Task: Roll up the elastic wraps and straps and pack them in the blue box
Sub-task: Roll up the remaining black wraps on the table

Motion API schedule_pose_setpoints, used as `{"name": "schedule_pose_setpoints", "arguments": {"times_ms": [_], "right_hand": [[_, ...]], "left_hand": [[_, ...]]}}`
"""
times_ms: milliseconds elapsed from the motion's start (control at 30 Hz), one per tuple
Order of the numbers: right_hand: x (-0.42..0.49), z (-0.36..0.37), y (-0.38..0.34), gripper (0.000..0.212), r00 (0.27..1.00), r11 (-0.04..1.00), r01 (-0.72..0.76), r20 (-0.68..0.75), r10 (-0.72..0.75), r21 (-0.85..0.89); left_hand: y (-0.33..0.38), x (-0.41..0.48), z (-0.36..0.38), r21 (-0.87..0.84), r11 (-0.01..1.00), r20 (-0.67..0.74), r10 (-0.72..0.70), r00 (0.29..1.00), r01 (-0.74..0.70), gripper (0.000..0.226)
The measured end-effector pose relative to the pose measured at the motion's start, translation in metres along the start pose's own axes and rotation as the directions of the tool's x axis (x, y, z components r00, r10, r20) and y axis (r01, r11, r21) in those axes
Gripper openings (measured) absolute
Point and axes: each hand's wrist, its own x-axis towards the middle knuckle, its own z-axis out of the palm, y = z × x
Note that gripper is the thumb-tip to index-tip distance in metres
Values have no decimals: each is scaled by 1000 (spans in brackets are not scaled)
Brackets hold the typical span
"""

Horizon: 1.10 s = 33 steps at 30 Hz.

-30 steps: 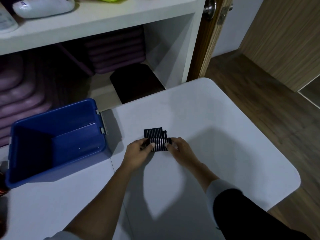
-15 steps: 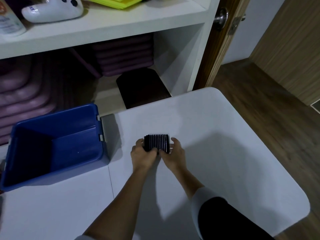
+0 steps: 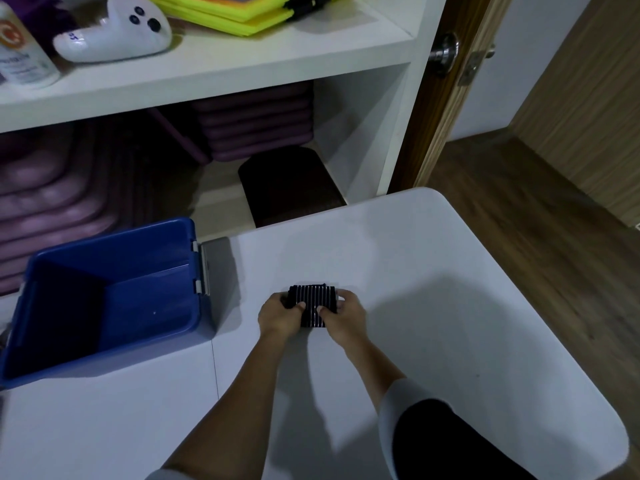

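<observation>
A black elastic wrap with thin white stripes [image 3: 313, 301] lies rolled into a compact bundle on the white table [image 3: 433, 289]. My left hand [image 3: 280, 315] grips its left end with the thumb on top. My right hand [image 3: 344, 317] grips its right end, fingers curled over the roll. The blue box [image 3: 104, 296] stands open to the left of my hands, and nothing shows inside it.
A white shelf unit [image 3: 363, 98] stands behind the table with purple mats [image 3: 256, 123], a dark cushion [image 3: 291, 185], a white controller [image 3: 114, 32], a bottle [image 3: 20, 53] and yellow folders [image 3: 242, 12]. A wooden door [image 3: 446, 81] and floor lie right.
The flat tail of the wrap that lay beyond my hands has been rolled in, so the bundle is thicker and shorter. Both hands stay on its ends.
</observation>
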Motion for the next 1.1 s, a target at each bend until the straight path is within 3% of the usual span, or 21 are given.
{"name": "schedule_pose_setpoints", "arguments": {"times_ms": [233,467,733,1100], "right_hand": [[-8,-1,7,65,995,994,97,32,-99,54],[-20,-8,12,67,988,970,138,43,-149,201],[-37,-22,12,52,918,923,317,177,-356,217],[-88,-16,-47,29,825,853,380,287,-488,359]], "left_hand": [[-6,-17,-2,-134,991,-77,12,997,-22,40],[-19,-32,3,-274,962,-64,-10,998,-8,34],[-22,-60,-6,-291,952,-124,60,990,-94,34],[-17,-112,-74,-248,898,-305,283,910,-362,37]]}}
